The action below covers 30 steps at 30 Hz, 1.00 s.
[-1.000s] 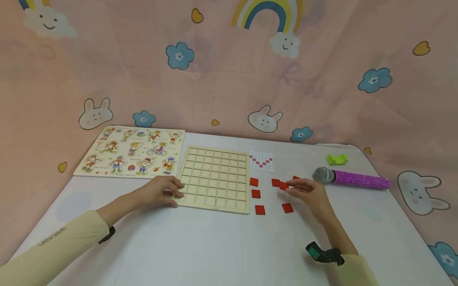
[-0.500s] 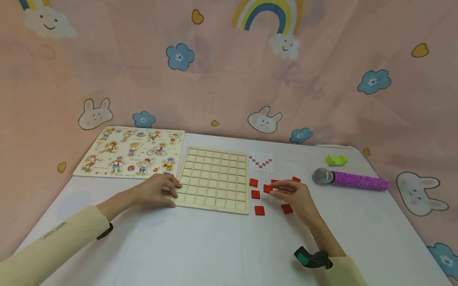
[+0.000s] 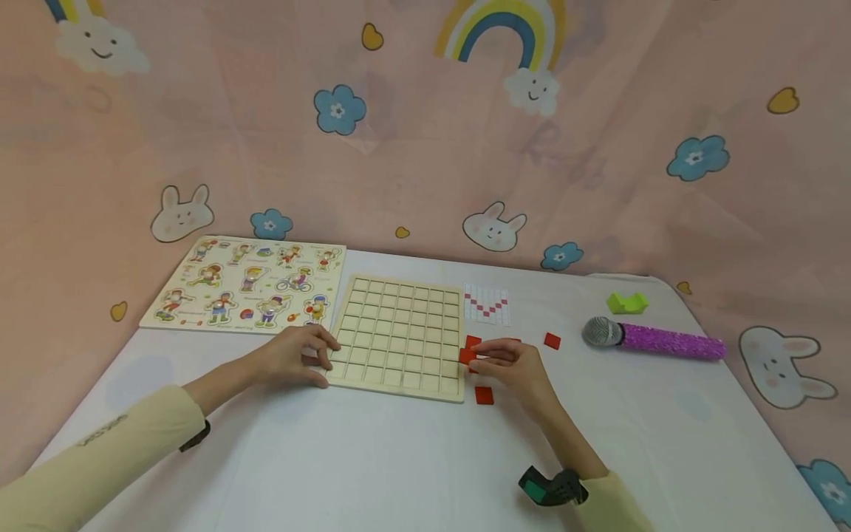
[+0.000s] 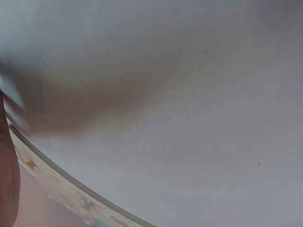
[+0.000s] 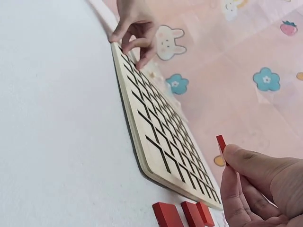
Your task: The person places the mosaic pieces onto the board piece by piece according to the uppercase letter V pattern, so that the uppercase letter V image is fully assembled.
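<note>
My right hand (image 3: 517, 373) pinches a square red tile (image 3: 467, 356) between thumb and fingers, at the right edge of a wooden grid board (image 3: 402, 397). In the right wrist view, this tile (image 5: 220, 143) is raised above the board and seen edge-on. My left hand (image 3: 292, 356) holds the board's near left corner, thumb at the corner and bent fingertips on the left edge. Loose red tiles lie right of the board, one tile (image 3: 484, 395) nearest me and one tile (image 3: 552, 340) farther right; others are partly hidden by my right hand.
A printed card (image 3: 487, 304) with a red zigzag pattern lies behind the tiles. A picture puzzle board (image 3: 242, 284) is at the back left. On the right are a purple glittery microphone (image 3: 671, 343) and a lime-green piece (image 3: 627, 303). A pink patterned cloth (image 3: 399, 162) hangs behind.
My right hand has carried the red tile leftward, from among the loose tiles to the board's right edge. The left hand stays at the board's corner.
</note>
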{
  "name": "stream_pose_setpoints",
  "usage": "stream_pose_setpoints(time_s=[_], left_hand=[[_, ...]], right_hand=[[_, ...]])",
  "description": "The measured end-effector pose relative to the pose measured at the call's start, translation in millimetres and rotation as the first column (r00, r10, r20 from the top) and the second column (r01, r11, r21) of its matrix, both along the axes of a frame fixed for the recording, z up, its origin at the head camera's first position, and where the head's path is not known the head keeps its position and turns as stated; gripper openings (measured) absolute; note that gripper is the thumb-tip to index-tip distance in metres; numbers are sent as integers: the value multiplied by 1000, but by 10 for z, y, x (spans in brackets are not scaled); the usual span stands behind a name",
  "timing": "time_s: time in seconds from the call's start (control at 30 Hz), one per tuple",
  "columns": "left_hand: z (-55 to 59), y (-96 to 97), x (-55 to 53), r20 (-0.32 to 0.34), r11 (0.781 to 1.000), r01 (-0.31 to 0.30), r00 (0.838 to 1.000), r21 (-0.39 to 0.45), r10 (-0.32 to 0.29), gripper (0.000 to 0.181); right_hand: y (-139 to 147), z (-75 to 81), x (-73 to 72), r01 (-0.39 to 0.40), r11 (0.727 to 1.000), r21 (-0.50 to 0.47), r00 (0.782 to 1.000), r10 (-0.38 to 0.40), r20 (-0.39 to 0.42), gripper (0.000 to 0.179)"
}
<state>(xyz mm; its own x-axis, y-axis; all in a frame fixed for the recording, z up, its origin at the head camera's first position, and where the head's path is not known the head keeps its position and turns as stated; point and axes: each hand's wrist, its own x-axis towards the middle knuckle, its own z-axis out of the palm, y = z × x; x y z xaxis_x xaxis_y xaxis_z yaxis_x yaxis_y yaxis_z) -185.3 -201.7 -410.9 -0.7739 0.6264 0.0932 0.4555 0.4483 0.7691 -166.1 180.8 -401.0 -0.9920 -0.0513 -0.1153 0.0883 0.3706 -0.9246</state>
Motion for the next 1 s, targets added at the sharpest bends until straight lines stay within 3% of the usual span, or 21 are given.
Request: stream_pose_setpoints(time_s=[0.27, 0.53, 0.77, 1.0], left_hand=[[-70, 22, 71, 12, 997, -82, 997, -2, 82, 17], [-69, 55, 126, 10, 992, -126, 992, -1, 126, 18], [-89, 97, 165, -36, 988, -151, 988, -20, 150, 17], [-80, 112, 169, -30, 988, -155, 988, -14, 154, 19]], right_hand=[[-139, -64, 9, -8, 999, -47, 1000, 8, 5, 31], [-257, -87, 12, -21, 995, -94, 1000, 22, 9, 31], [-393, -120, -3, -49, 997, -67, 998, 47, -31, 28], [-535, -204, -46, -91, 995, -51, 989, 84, -124, 25]])
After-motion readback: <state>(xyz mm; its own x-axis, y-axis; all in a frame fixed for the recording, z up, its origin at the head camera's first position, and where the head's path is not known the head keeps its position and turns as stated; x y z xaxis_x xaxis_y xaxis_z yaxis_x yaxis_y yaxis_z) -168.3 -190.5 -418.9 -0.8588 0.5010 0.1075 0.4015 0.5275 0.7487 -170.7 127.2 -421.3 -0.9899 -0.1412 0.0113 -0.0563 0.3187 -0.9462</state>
